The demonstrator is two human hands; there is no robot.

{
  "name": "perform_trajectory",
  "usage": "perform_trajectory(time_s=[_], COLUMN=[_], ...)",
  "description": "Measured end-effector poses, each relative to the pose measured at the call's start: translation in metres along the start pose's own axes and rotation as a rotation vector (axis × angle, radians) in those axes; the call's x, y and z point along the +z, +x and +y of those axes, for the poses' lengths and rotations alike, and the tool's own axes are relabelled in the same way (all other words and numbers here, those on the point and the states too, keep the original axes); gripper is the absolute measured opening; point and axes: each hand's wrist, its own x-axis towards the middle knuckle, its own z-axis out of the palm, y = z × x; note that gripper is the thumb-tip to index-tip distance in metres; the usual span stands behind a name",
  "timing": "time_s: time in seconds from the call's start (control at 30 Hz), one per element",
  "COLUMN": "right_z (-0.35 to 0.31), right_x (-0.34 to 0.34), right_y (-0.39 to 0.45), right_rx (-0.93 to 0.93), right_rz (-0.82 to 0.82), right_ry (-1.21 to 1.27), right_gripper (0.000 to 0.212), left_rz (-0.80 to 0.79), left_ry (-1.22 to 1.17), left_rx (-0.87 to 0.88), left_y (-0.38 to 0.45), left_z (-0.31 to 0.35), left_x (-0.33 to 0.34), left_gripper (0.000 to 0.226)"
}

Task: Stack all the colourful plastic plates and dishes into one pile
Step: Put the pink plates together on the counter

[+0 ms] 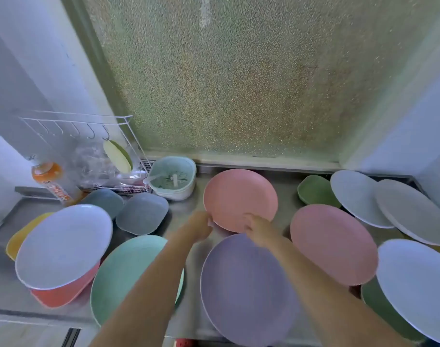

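Note:
Both of my hands grip the near rim of a salmon-pink round plate (240,197), tilted up above the steel counter (181,211); my left hand (201,225) is at its left edge, my right hand (257,230) at its right. Just below them lies a purple plate (246,291). A mint plate (124,271) sits left of it, a pink plate (331,244) to the right. A white plate (64,246) rests on a coral dish (64,294) and a yellow dish (21,236). Two grey-blue dishes (141,212) lie behind.
At the right are a green dish (314,190), pale plates (356,196), a grey plate (411,211) and a white plate (419,286) over a dark green dish (381,311). A wire rack (89,146), an orange bottle (51,181) and a mint strainer basket (174,177) stand at the back left.

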Motion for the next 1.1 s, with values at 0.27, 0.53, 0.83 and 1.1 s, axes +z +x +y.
perform_trajectory(time_s=[0.27,0.53,0.83,1.1], right_z=[0.024,0.035,0.025,0.005], right_x=[0.017,0.017,0.006,-0.001], right_y=[-0.011,-0.006,-0.006,-0.019], right_rx=[0.106,0.067,0.050,-0.122], right_rz=[0.192,0.142,0.322,0.436], right_ry=[-0.213,-0.165,-0.313,-0.473], right_gripper=[0.035,0.039,0.029,0.016], left_rz=[-0.133,-0.157,-0.205,-0.241], left_ry=[0.128,0.211,0.148,-0.216], left_rx=[-0.084,-0.115,-0.156,-0.323], left_y=[0.000,-0.002,-0.008,-0.012], left_z=[-0.005,-0.019,-0.020,-0.021], left_x=[0.051,0.071,0.065,0.057], left_gripper=[0.028,0.031,0.032,0.021])
